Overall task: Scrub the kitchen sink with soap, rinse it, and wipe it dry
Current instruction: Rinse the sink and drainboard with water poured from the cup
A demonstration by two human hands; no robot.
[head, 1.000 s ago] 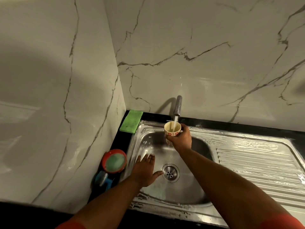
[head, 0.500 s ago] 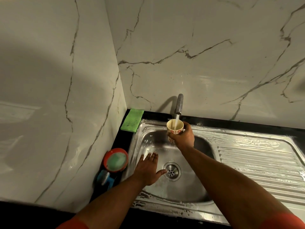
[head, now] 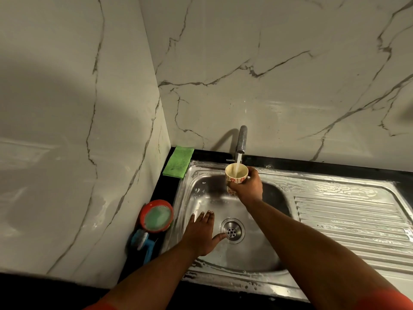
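Sink (head: 257, 256), lower centre of frame: right hand (head: 248, 186) gripping cup (head: 236, 173) under running tap (head: 242, 139); left hand (head: 200, 233) lying flat, fingers (head: 207, 219) spread, beside drain (head: 232, 230).

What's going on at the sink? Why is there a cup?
A person is filling a small patterned cup under the running tap, holding it in the right hand. The left hand lies flat in the steel sink, thumb beside the drain. Soapy streaks show on the drainboard, so this looks like rinsing. A green cloth lies unused in the back corner.
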